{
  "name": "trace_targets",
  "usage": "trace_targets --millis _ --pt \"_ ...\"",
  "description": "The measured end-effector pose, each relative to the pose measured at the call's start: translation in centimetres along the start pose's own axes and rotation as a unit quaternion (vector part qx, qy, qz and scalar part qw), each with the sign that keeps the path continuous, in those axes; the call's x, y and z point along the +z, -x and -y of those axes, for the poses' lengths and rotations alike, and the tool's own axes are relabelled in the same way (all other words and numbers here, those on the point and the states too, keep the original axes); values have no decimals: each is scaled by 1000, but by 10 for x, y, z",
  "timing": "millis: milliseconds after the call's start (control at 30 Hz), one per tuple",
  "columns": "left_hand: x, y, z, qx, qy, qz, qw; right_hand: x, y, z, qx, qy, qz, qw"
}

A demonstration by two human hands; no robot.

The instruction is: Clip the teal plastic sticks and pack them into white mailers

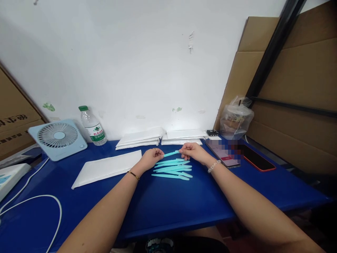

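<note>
Between my two hands stretches a turquoise eyebrow razor (171, 154). My left hand (153, 159) pinches its handle end, and my right hand (193, 152) pinches the other end with thumb and finger. Just below, several more turquoise eyebrow razors (172, 169) lie side by side on the blue table (163, 203), handles to the left and wider ends to the right. A white padded envelope (107, 167) lies flat left of my left hand.
Two stacks of white envelopes (140, 137) rest against the wall. To the left stand a blue fan (60, 138), a water bottle (92, 128) and a white cable (59, 203). Two phones (254, 158) and a bagged drink cup (236, 119) are on the right.
</note>
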State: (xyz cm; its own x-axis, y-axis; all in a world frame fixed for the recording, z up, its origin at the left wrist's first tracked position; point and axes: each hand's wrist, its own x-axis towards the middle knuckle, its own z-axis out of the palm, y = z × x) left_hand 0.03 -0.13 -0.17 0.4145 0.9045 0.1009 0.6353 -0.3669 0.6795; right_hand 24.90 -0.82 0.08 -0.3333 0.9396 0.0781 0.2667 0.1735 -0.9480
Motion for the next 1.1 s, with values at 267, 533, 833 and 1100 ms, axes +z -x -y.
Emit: trace_targets --millis 267,533,833,1100 --pt "0 15 -27 18 -168 17 985 9 32 33 -88 390 137 906" --pt "21 47 -56 148 -299 110 936 40 62 50 -128 515 137 837" --pt "45 58 -72 141 -354 73 922 51 73 39 -126 559 114 812" --pt "57 62 -85 67 57 -45 995 19 94 133 -205 467 76 857"
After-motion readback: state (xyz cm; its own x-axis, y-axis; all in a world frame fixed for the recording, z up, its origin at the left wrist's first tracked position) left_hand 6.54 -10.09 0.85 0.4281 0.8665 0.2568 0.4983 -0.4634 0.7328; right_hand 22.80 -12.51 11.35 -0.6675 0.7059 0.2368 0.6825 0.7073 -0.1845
